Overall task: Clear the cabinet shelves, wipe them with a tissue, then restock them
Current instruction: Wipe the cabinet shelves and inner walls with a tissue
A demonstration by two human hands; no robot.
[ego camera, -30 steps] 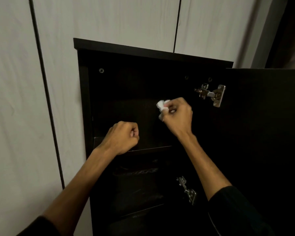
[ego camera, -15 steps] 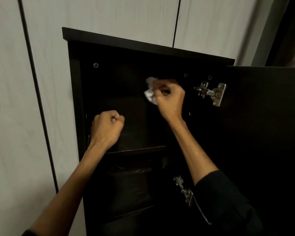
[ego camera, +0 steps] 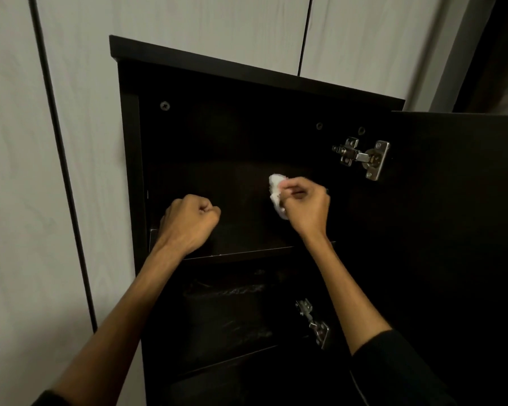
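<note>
A dark cabinet point(ego camera: 255, 74) stands open in front of me, its top compartment bare. My right hand point(ego camera: 304, 206) is inside that compartment, closed around a crumpled white tissue point(ego camera: 276, 194) held against the dark back panel. My left hand point(ego camera: 189, 222) is a closed fist with nothing in it, resting at the left end of the upper shelf point(ego camera: 247, 253). A dark, shiny object point(ego camera: 226, 312) lies on the lower shelf; I cannot make out what it is.
The cabinet door point(ego camera: 452, 230) hangs open to the right on two metal hinges point(ego camera: 364, 156) point(ego camera: 314, 322). Pale wood-grain wall panels point(ego camera: 41, 171) surround the cabinet on the left and above.
My right hand has brought the tissue down from the upper part of the back panel to mid-height. My left fist has stayed near the shelf's left end.
</note>
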